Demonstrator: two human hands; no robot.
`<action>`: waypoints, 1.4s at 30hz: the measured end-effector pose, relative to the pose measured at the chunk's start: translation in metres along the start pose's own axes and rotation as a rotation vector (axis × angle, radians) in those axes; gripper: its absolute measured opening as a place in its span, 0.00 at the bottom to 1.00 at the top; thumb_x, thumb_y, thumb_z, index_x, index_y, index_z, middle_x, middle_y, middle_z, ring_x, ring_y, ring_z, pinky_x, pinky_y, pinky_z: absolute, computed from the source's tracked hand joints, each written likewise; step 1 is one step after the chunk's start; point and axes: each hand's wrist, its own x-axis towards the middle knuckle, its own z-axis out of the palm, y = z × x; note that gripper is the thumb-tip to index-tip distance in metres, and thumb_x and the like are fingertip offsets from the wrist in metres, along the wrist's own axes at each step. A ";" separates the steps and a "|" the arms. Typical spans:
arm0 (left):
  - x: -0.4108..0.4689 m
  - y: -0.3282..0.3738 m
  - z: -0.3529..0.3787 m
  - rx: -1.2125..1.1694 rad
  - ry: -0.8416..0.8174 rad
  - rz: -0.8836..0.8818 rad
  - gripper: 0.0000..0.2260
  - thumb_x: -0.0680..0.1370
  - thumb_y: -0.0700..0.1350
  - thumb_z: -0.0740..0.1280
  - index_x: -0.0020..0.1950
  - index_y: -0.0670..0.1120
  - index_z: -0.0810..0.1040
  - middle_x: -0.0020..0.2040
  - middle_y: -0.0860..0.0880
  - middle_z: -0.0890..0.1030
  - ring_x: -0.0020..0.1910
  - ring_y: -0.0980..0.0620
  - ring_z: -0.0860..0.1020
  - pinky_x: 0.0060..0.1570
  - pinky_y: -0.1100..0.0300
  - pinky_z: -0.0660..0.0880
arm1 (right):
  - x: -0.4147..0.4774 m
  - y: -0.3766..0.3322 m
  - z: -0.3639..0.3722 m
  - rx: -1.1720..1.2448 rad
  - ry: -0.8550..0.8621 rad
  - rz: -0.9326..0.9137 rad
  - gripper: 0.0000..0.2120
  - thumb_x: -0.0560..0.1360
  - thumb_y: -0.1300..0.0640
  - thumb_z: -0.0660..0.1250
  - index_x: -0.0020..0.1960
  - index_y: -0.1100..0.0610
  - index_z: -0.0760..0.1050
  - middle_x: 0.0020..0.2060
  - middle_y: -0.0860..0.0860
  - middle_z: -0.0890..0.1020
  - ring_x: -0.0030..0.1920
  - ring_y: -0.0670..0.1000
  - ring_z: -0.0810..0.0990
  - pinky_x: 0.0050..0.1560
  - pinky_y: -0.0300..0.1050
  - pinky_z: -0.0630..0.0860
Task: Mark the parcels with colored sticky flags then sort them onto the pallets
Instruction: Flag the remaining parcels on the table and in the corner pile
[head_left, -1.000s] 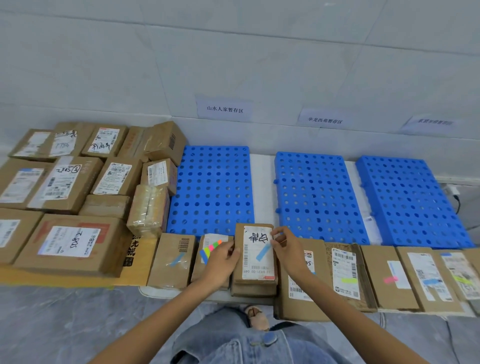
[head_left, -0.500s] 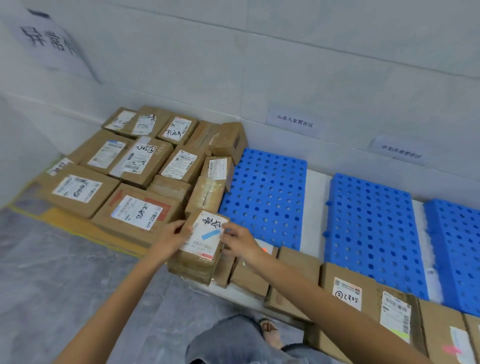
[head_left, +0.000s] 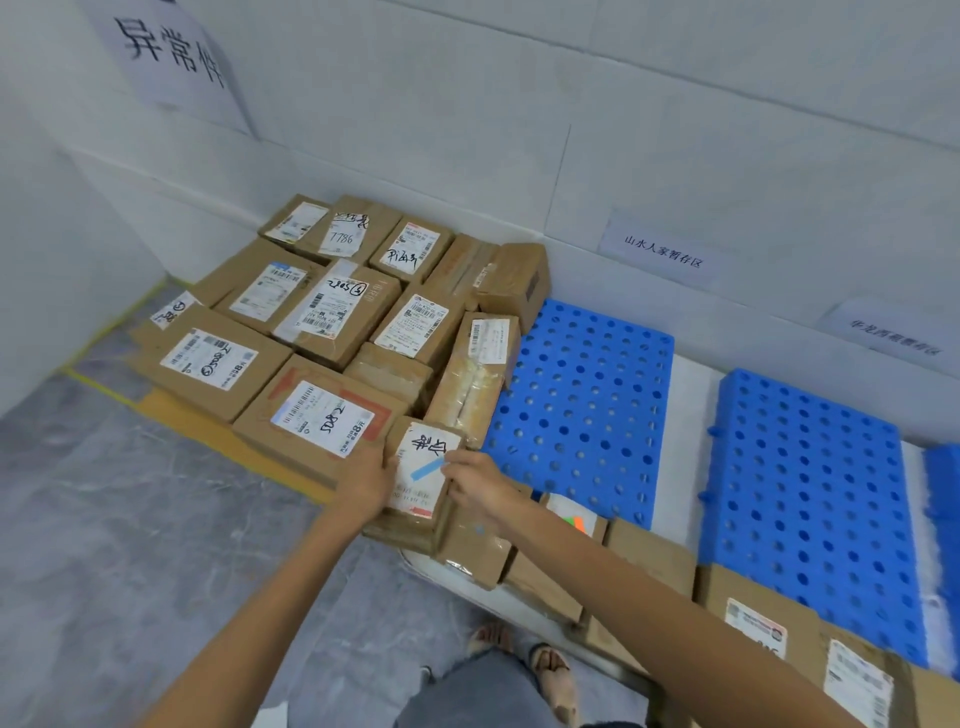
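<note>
Through the head camera I saw both hands on one small parcel (head_left: 422, 486), a brown carton with a white label carrying black handwriting. A blue sticky flag (head_left: 427, 467) lay slantwise across that label. The left hand (head_left: 366, 486) gripped the carton's left edge, fingers curled down over the side. The right hand (head_left: 480, 486) held the right edge with its fingers bent, and its thumb tip was on the label, touching the flag's upper end.

The small parcel sat at the near right corner of the pile of parcels (head_left: 322, 322) stacked against the wall. It was just beside a large carton (head_left: 317, 421) with a red-bordered label and in front of a tape-wrapped bundle (head_left: 470, 389). A flatter carton (head_left: 410, 532) lay under it. I could not tell whether the small parcel rested on that or was held just above it.

To the right lay the first blue pallet (head_left: 582, 410), bare, then a second blue pallet (head_left: 810, 509). A pad of sticky flags (head_left: 574, 519) showing green and orange tabs lay on a parcel just beside my right wrist, in the row of parcels (head_left: 649, 556) along the near edge.
</note>
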 end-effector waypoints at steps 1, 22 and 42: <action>0.002 0.001 0.002 0.018 0.005 0.003 0.12 0.81 0.42 0.58 0.61 0.38 0.71 0.57 0.39 0.76 0.52 0.45 0.74 0.51 0.55 0.70 | 0.001 0.001 0.001 0.010 0.000 0.010 0.19 0.79 0.62 0.59 0.70 0.60 0.66 0.66 0.59 0.71 0.67 0.58 0.69 0.68 0.52 0.67; 0.029 0.015 0.039 -0.059 0.208 0.393 0.21 0.77 0.33 0.59 0.70 0.41 0.68 0.69 0.43 0.69 0.67 0.47 0.69 0.66 0.53 0.69 | 0.025 -0.008 -0.044 -0.074 0.367 -0.226 0.17 0.79 0.66 0.55 0.66 0.56 0.70 0.63 0.54 0.73 0.45 0.56 0.78 0.44 0.48 0.75; 0.007 0.115 0.003 -0.640 0.133 0.527 0.13 0.76 0.36 0.66 0.57 0.48 0.80 0.55 0.53 0.78 0.57 0.60 0.75 0.63 0.55 0.72 | -0.026 -0.035 -0.102 0.291 0.223 -0.277 0.22 0.76 0.48 0.65 0.67 0.54 0.67 0.60 0.56 0.76 0.54 0.54 0.78 0.45 0.45 0.78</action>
